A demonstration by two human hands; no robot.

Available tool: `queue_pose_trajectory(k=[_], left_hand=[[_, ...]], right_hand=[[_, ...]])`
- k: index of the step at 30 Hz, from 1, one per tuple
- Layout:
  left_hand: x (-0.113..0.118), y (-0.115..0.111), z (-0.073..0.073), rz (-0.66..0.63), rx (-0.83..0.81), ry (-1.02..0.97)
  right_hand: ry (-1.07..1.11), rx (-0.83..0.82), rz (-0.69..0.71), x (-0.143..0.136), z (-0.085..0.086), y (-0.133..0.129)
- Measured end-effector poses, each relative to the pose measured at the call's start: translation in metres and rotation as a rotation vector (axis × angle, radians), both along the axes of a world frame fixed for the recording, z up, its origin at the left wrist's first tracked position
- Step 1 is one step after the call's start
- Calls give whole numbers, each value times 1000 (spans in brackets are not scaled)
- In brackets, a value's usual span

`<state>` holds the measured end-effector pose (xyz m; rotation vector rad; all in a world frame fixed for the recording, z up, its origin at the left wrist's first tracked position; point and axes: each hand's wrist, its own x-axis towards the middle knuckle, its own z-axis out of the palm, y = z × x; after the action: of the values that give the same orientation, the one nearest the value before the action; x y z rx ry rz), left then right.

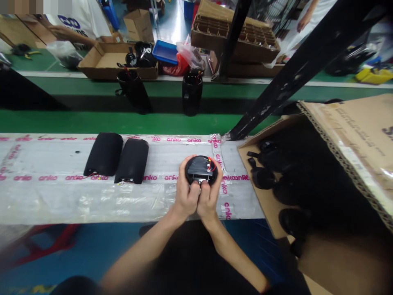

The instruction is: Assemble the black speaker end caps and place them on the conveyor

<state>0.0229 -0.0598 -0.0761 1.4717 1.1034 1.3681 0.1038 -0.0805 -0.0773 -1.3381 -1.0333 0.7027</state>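
Black round unit (pixel 196 167) is held between my left hand (pixel 186 192) and right hand (pixel 210 196), fingers (pixel 182 172) curled around its sides, above the bench (pixel 123 205)

Round black device (pixel 199 168); face turned upward, red wires (pixel 212 165) looping at right; between both hands (pixel 186 195).

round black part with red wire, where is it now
In the head view, the round black part is near the centre, held between the left hand and right hand over the white plastic-covered bench.
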Motion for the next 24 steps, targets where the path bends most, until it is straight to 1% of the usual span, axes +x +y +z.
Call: queue_pose_trajectory(k=[3, 6, 8, 11, 16, 18, 20, 22, 24], left_hand=[[2, -1, 5, 24, -11, 11], [2, -1, 4, 32, 15, 22], [2, -2, 3, 38, 19, 37], [2, -3, 5, 33, 11, 33], [-2, -4, 11, -22, -34, 17], [-6, -1, 11, -71, -15, 1], [-14, 3, 10, -152, 3, -19], [-27, 9, 10, -270, -40, -47], [-41, 18, 13, -428, -112, -101]], right_hand=[[-7, -4, 83, 13, 6, -3], [-43, 27, 144, 25, 11, -6], [-101, 11, 128, 27, 15, -6], [-192, -51, 62, 22, 23, -5], [-177, -126, 9, 12, 37, -3], [-165, -139, 5, 12, 41, -1], [-157, -148, 8, 11, 43, 0], [-148, -143, 7, 11, 44, 2], [-147, -118, -11, 9, 45, 3]])
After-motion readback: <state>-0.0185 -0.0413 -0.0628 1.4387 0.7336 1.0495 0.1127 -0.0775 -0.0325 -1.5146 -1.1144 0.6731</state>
